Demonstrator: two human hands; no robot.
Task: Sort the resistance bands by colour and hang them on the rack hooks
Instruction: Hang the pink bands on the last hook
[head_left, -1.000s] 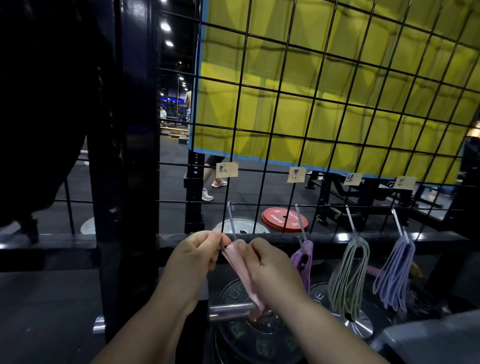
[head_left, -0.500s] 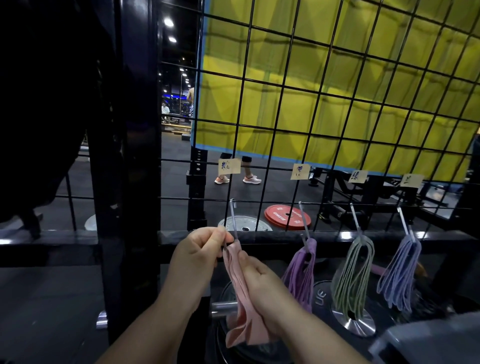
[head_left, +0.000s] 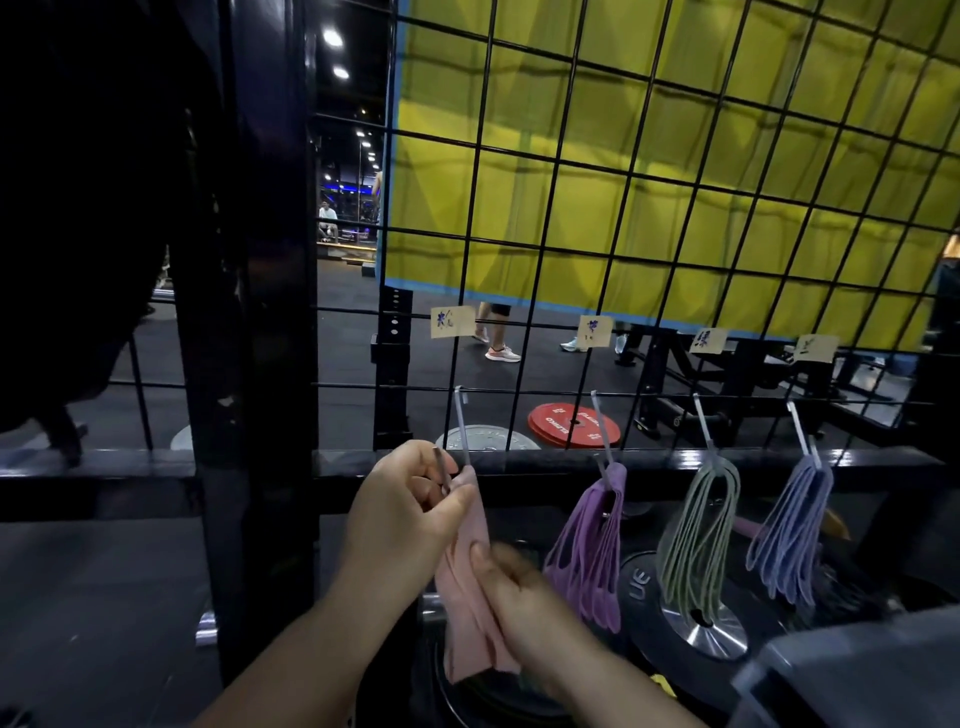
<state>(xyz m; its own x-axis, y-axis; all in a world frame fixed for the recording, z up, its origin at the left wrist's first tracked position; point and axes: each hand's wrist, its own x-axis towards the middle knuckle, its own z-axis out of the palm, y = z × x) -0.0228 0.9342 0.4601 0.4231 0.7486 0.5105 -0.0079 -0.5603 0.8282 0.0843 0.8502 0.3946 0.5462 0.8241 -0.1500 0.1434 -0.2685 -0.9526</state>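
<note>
Pink resistance bands (head_left: 467, 587) hang from the leftmost metal hook (head_left: 461, 426) on the black wire grid. My left hand (head_left: 410, 509) pinches the hook's lower end together with the top of the pink bands. My right hand (head_left: 511, 587), blurred, grips the pink bands lower down. To the right hang a purple bunch (head_left: 592, 561), a green bunch (head_left: 696, 535) and a blue-lilac bunch (head_left: 789, 530), each on its own hook. Paper labels (head_left: 452, 322) are clipped to the grid above each hook.
A thick black upright post (head_left: 260, 312) stands left of the hooks. Black weight plates with a steel hub (head_left: 701, 623) lie under the bands. Behind the grid (head_left: 623, 208) are a yellow curtain, a red plate (head_left: 574, 426) on the floor and a person's legs.
My right hand has slid down the pink bands, from near the hook to their middle. The pink bands now hang straight from the hook. The view has shifted slightly.
</note>
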